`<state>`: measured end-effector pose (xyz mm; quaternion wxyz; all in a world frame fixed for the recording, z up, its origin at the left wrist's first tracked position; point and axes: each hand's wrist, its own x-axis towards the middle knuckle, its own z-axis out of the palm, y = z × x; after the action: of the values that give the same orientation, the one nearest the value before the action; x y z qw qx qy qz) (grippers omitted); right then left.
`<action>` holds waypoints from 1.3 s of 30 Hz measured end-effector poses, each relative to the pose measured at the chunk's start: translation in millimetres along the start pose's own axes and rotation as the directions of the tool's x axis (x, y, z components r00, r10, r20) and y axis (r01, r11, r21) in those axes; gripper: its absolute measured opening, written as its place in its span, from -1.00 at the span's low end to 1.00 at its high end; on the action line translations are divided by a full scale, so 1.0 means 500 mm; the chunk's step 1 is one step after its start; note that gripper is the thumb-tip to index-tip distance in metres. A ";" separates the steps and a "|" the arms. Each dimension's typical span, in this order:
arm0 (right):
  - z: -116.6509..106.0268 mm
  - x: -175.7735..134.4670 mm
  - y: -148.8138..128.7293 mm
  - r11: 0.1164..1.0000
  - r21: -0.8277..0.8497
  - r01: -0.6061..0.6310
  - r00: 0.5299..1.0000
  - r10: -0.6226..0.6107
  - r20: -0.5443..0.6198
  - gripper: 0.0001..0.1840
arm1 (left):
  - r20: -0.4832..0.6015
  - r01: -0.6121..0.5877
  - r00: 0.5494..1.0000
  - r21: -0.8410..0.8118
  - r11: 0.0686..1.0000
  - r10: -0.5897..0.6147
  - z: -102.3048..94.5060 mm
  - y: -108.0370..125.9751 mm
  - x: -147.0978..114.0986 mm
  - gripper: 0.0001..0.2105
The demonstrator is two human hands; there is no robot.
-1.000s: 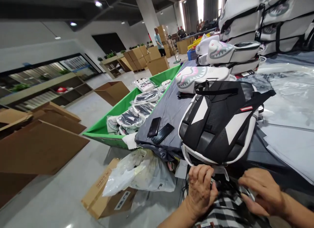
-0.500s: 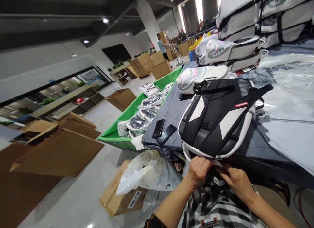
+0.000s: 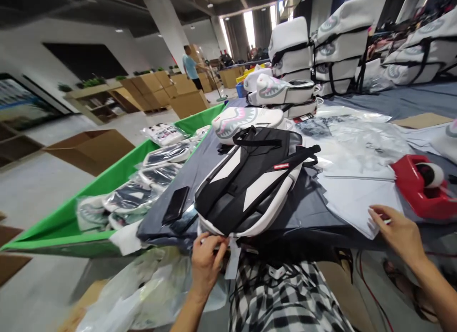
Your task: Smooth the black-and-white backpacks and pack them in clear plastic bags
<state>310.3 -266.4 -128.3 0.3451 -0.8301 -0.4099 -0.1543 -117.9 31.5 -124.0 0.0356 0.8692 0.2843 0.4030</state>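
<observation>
A black, grey and white backpack [image 3: 257, 184] lies on the table with its shoulder straps facing up. My left hand [image 3: 207, 263] is closed on its near bottom edge. Beside those fingers a pale strip [image 3: 233, 259] hangs from the edge. Off to the right, my right hand [image 3: 402, 234] is held over the near edge of the white paper sheets [image 3: 360, 198], fingers bent and somewhat apart. A small light spot shows between its fingers, too small to identify. Right of the sheets stands a red tape dispenser [image 3: 417, 186] with a roll in it.
Two phones [image 3: 175, 205] lie left of the backpack. A green bin [image 3: 132, 163] holds several bagged backpacks. White shark-face backpacks [image 3: 271, 89] are stacked behind, with clear plastic bags [image 3: 357, 136] alongside. Cartons [image 3: 91, 148] stand on the floor; a person [image 3: 192, 67] is farther off.
My right hand has left the backpack's bottom edge and moved right to the paper sheets. My left hand stays at that edge. The view has turned right, bringing the tape dispenser in.
</observation>
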 end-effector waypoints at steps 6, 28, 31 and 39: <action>0.063 0.141 0.044 0.993 0.068 -0.100 0.969 0.081 0.232 -0.14 | 0.058 0.337 0.940 -0.011 0.941 -0.336 0.003 0.013 -0.004 -0.66; -0.032 0.144 -0.167 0.944 0.330 -0.028 0.894 -0.124 0.430 -0.40 | 0.388 0.273 0.920 -0.731 0.625 0.051 0.144 0.325 0.111 -0.16; -0.043 0.090 -0.242 0.907 0.412 -0.087 0.821 -0.169 0.545 -0.39 | 0.731 0.724 0.682 -0.666 0.178 -0.040 0.181 0.367 0.122 0.05; 0.069 0.043 -0.268 0.820 0.544 -0.175 0.716 -0.273 0.643 -0.40 | 0.612 0.674 0.734 -0.706 0.215 -0.294 0.131 0.364 0.035 -0.45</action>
<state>217.2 -173.1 -81.6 0.3918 -0.6715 -0.5584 0.2895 22.9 -100.7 -103.2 0.6745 0.6210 0.2695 0.2947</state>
